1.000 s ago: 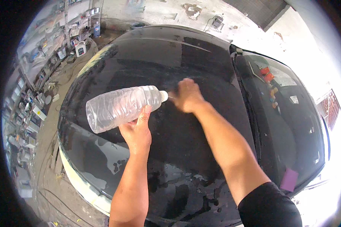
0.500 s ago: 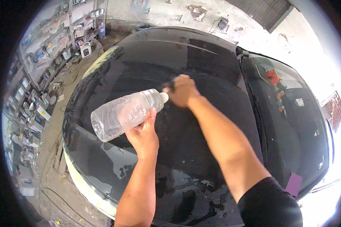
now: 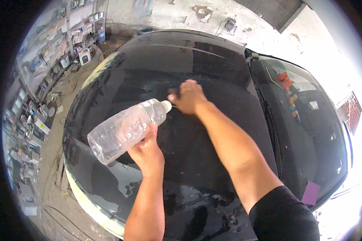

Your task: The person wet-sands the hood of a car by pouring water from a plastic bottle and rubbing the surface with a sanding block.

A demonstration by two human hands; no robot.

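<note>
My left hand [image 3: 147, 154] is wrapped round a large clear plastic bottle [image 3: 122, 130] with a white cap. The bottle is tilted above the hood, its capped end pointing up and right toward my other hand. Farther out, my right hand [image 3: 191, 97] is on the dark car hood [image 3: 213, 148], smeared by motion. Its fingers are bent over a dark patch at their tips, which I cannot make out. The hood is wet, with streaks and puddles of water on its near part.
Right of the hood lies the windshield [image 3: 305, 124] with wipers [image 3: 275, 136] at its base. A purple sheet [image 3: 311, 193] rests on the glass. Cluttered shelves [image 3: 34, 116] line the left side, with a white jug [image 3: 85, 57] near them. Cables lie on the floor.
The bottle and my left hand have moved slightly left and down, with the bottle tilted more steeply. My right hand has shifted a little left over the hood. The whole view has shifted slightly.
</note>
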